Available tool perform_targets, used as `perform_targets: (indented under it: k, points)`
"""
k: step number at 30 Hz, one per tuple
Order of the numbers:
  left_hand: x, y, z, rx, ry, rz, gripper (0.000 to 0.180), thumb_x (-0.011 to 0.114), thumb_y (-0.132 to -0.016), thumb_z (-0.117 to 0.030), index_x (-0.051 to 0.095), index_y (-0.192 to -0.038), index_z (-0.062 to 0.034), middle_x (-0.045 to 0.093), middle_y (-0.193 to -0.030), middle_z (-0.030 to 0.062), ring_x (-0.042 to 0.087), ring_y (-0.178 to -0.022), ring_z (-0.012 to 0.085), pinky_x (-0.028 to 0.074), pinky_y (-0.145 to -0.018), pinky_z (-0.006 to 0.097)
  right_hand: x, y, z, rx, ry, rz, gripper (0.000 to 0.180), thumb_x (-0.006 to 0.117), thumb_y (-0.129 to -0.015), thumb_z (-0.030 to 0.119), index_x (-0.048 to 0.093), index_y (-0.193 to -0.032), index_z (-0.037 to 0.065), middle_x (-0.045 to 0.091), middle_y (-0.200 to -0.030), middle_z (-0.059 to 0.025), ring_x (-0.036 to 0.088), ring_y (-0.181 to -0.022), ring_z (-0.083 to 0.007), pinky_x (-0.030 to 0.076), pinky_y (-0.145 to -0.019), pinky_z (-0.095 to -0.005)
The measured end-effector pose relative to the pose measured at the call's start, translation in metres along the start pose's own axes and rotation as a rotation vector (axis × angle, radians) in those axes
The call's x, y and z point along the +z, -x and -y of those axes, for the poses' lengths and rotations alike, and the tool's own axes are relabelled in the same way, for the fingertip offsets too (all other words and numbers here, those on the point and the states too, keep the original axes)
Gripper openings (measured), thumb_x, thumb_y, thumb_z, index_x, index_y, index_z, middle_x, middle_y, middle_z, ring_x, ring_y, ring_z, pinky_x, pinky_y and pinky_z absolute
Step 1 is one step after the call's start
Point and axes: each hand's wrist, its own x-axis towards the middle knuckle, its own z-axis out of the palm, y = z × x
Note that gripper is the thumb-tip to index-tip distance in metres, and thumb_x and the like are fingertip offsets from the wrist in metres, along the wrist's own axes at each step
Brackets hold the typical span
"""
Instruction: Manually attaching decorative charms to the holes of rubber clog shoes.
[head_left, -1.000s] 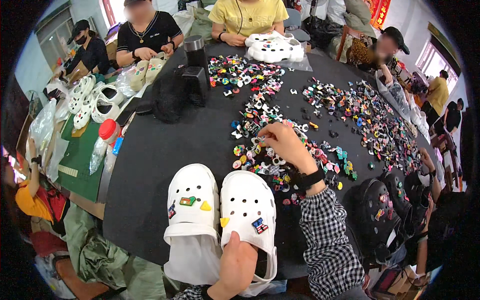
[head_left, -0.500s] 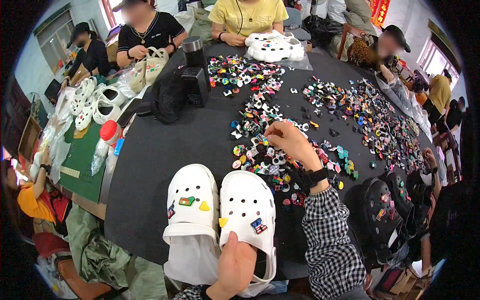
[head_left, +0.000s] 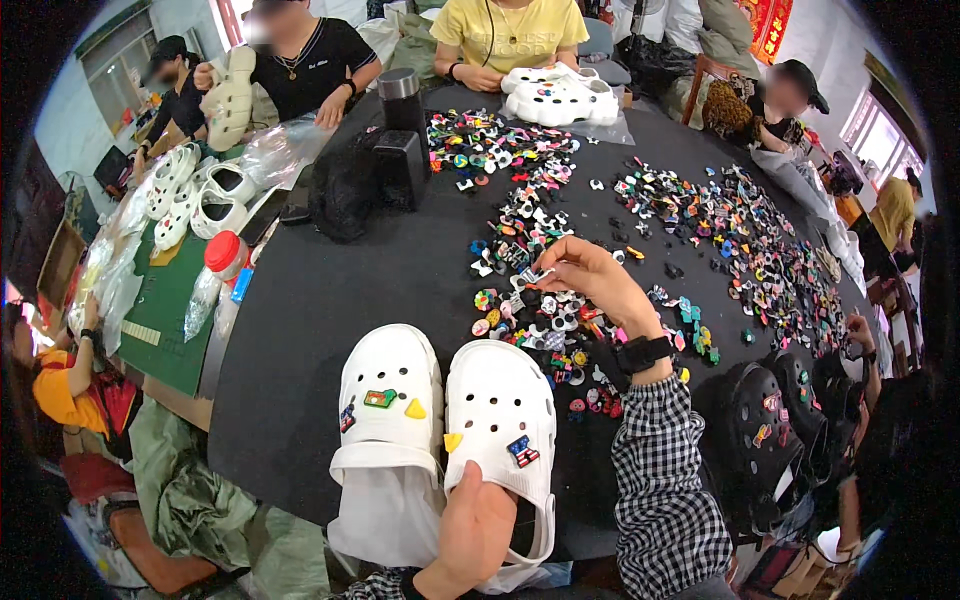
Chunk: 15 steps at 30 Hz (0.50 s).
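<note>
Two white clogs stand side by side at the near edge of the table. My left hand (head_left: 477, 525) grips the right-hand clog (head_left: 497, 410) at its opening, thumb on top and fingers hidden beneath or inside. That clog bears a yellow charm and a flag-patterned letter charm. The left-hand clog (head_left: 390, 385) carries a green charm, a yellow triangle and a dark patterned charm; whitish film fills its opening. Over the charm pile (head_left: 525, 215), my right hand (head_left: 590, 280) is closed in a pinch on a small pale shoe charm (head_left: 537, 277), partly hidden by the fingertips.
More charms (head_left: 745, 240) spread over the black table's right side. Black clogs (head_left: 760, 430) stand at the right. A dark flask (head_left: 400, 110) and black case (head_left: 398, 165) stand far left. Co-workers sit around the table; white clogs (head_left: 560, 95) lie before the one opposite.
My right hand has shifted slightly right and now shows a small pale charm at its fingertips. At far left, a co-worker has raised a beige clog. My left hand keeps its grip.
</note>
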Motion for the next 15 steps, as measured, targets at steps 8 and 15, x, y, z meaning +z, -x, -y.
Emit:
perform_targets:
  k: [8,15]
  points:
    - [-0.0019,-0.0005,0.0011,-0.003,0.003,-0.018,0.058,0.037,-0.105,-0.030,0.018,-0.151,-0.0008,0.032,-0.153,0.0134,0.033,-0.140,0.0273,0.022,-0.117,0.043,0.0025,-0.0011,0.0017,0.100,0.060,-0.088,0.016,0.054,-0.098,0.008,0.057,-0.111,-0.001,0.062,-0.096,-0.0038,0.066,-0.084,-0.0114,0.057,-0.077,-0.0242]
    - [-0.0018,0.0010,-0.0009,0.007,0.016,-0.023,0.057,0.037,-0.105,-0.029,0.020,-0.150,-0.0001,0.034,-0.153,0.0129,0.033,-0.140,0.0269,0.023,-0.117,0.043,0.0052,-0.0053,-0.0014,0.112,0.119,-0.089,0.014,0.057,-0.097,0.009,0.059,-0.107,-0.001,0.063,-0.090,-0.0044,0.067,-0.080,-0.0115,0.057,-0.073,-0.0236]
